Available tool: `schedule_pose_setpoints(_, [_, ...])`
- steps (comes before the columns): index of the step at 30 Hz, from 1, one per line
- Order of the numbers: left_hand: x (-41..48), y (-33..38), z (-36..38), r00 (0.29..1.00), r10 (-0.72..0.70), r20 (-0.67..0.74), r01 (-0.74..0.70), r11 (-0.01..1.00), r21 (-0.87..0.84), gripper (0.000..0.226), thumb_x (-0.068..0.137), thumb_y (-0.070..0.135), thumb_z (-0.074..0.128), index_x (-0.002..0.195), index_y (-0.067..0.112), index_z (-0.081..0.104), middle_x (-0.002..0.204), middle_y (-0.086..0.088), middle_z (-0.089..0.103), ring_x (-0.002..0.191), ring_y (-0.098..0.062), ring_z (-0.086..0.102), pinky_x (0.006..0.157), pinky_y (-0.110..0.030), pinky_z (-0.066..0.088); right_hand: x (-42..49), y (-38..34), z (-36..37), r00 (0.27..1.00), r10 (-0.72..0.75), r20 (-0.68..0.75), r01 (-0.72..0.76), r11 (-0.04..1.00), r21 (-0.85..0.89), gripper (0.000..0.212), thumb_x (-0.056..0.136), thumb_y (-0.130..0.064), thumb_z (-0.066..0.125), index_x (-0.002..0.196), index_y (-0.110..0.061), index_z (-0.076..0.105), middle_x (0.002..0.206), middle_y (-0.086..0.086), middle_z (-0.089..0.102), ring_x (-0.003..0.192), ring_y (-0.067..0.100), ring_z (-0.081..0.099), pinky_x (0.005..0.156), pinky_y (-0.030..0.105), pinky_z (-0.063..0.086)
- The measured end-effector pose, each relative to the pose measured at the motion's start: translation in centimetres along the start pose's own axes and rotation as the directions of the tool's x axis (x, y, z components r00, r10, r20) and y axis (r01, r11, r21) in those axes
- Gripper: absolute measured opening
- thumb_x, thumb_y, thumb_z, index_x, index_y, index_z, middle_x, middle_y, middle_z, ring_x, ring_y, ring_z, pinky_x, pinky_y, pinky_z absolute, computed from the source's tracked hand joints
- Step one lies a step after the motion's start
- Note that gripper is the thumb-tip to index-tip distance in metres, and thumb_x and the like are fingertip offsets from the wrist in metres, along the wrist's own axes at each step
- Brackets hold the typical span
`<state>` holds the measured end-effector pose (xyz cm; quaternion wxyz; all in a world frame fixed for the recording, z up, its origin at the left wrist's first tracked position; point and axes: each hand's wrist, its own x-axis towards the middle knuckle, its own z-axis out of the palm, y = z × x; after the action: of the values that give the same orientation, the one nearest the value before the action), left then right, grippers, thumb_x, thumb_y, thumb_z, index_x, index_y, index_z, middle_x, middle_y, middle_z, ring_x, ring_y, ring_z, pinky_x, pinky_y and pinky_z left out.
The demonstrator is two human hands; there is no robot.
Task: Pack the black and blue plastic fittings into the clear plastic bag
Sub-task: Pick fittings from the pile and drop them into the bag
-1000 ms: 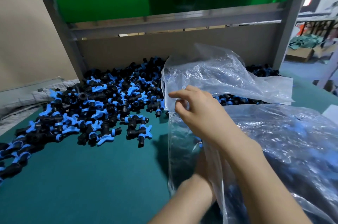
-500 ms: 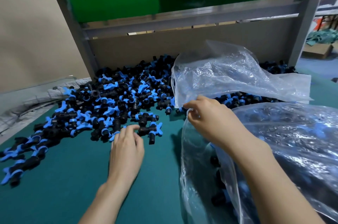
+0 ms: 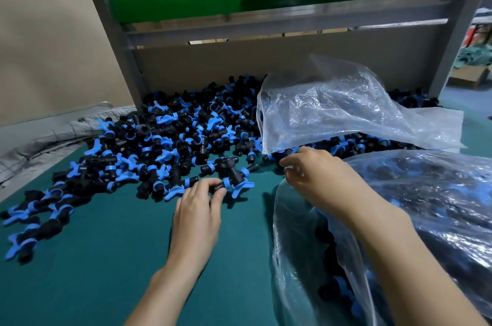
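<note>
A: The left hand (image 3: 198, 208), what does it hold?
B: Its fingertips pinch the black end of one fitting (image 3: 232, 172) at the near edge of the pile (image 3: 170, 139), on the green mat (image 3: 93, 259).
A: And the right hand (image 3: 316, 182)?
B: It pinches the rim of the clear bag (image 3: 295, 245), with dark fittings showing inside. Farther back, a plastic sheet (image 3: 346, 112) lies over the pile, before the cardboard wall (image 3: 266, 59).

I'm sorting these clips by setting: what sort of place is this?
Probably a factory or workshop packing bench: a big loose heap of black and blue plastic fittings on a green table, a grey metal shelf frame behind, and a clear plastic bag partly filled.
</note>
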<state>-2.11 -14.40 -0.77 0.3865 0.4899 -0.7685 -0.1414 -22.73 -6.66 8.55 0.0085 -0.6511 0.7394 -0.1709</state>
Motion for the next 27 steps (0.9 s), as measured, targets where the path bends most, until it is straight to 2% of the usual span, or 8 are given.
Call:
schedule_pose_setpoints(3, [-0.6, 0.7, 0.0, 0.993, 0.115, -0.017, -0.116, 0.992, -0.049, 0.012, 0.098, 0.033, 0.052, 0.109, 0.031, 0.055, 0.103, 0.024, 0.055, 0.103, -0.008, 0.051, 0.087, -0.030, 0.042, 0.0, 0.0, -0.2, 1.000, -0.006, 0.012, 0.005, 1.000, 0.014, 0.028, 0.100, -0.035, 0.052, 0.115, -0.019, 0.070, 0.106, 0.001, 0.063, 0.097, 0.023, 0.060, 0.083, 0.042, 0.053])
schedule_pose_setpoints(6, [-0.8, 1.2, 0.1, 0.976, 0.217, -0.031, -0.219, 0.974, -0.063, 0.011, 0.097, 0.032, 0.053, 0.108, 0.032, 0.053, 0.104, 0.023, 0.054, 0.104, -0.006, 0.050, 0.087, -0.029, 0.042, 0.1, -0.1, -0.4, 0.998, -0.009, 0.054, 0.008, 1.000, 0.017, 0.037, 0.097, -0.045, 0.058, 0.113, -0.013, 0.070, 0.103, 0.005, 0.066, 0.095, 0.024, 0.061, 0.084, 0.043, 0.053])
schedule_pose_setpoints(8, [-0.9, 1.4, 0.1, 0.968, 0.246, -0.045, -0.249, 0.965, -0.081, 0.013, 0.096, 0.037, 0.050, 0.109, 0.033, 0.051, 0.104, 0.023, 0.053, 0.103, -0.008, 0.052, 0.087, -0.030, 0.042, 0.1, -0.1, -0.5, 0.996, -0.022, 0.083, 0.021, 1.000, 0.015, 0.036, 0.096, -0.045, 0.058, 0.116, -0.017, 0.070, 0.105, 0.002, 0.067, 0.098, 0.022, 0.060, 0.085, 0.043, 0.052])
schedule_pose_setpoints(10, [-1.0, 1.5, 0.1, 0.963, 0.261, -0.073, -0.268, 0.958, -0.100, 0.014, 0.096, 0.036, 0.049, 0.110, 0.032, 0.051, 0.105, 0.024, 0.052, 0.104, -0.008, 0.052, 0.088, -0.029, 0.042, 0.1, -0.1, -0.4, 0.994, -0.035, 0.107, 0.033, 0.999, 0.012, 0.031, 0.097, -0.044, 0.058, 0.119, -0.025, 0.069, 0.106, -0.004, 0.065, 0.101, 0.019, 0.059, 0.086, 0.041, 0.051])
schedule_pose_setpoints(14, [-0.9, 1.4, 0.2, 0.956, 0.280, -0.092, -0.289, 0.952, -0.104, 0.017, 0.095, 0.025, 0.058, 0.109, 0.033, 0.051, 0.106, 0.023, 0.052, 0.104, -0.009, 0.052, 0.088, -0.030, 0.041, 0.0, 0.1, -0.2, 0.990, -0.037, 0.139, 0.038, 0.999, -0.001, 0.024, 0.096, -0.044, 0.059, 0.112, -0.031, 0.071, 0.100, -0.008, 0.061, 0.096, 0.019, 0.058, 0.082, 0.041, 0.052])
schedule_pose_setpoints(22, [-0.8, 1.1, 0.4, 0.948, 0.302, -0.102, -0.313, 0.941, -0.126, 0.025, 0.094, 0.018, 0.062, 0.108, 0.035, 0.050, 0.105, 0.030, 0.049, 0.104, -0.003, 0.051, 0.088, -0.021, 0.040, 0.1, 0.3, 0.0, 0.991, -0.044, 0.125, 0.044, 0.999, 0.000, 0.023, 0.094, -0.044, 0.061, 0.111, -0.031, 0.071, 0.104, -0.008, 0.063, 0.095, 0.017, 0.058, 0.083, 0.041, 0.052])
schedule_pose_setpoints(27, [-0.8, 1.1, 0.5, 0.952, 0.293, -0.092, -0.303, 0.945, -0.125, 0.026, 0.093, 0.018, 0.062, 0.107, 0.036, 0.050, 0.104, 0.030, 0.048, 0.103, -0.004, 0.052, 0.086, -0.022, 0.040, 0.2, 0.4, 0.0, 0.992, -0.044, 0.123, 0.043, 0.999, 0.006, 0.022, 0.093, -0.044, 0.063, 0.109, -0.030, 0.072, 0.104, -0.009, 0.064, 0.095, 0.016, 0.059, 0.082, 0.040, 0.052])
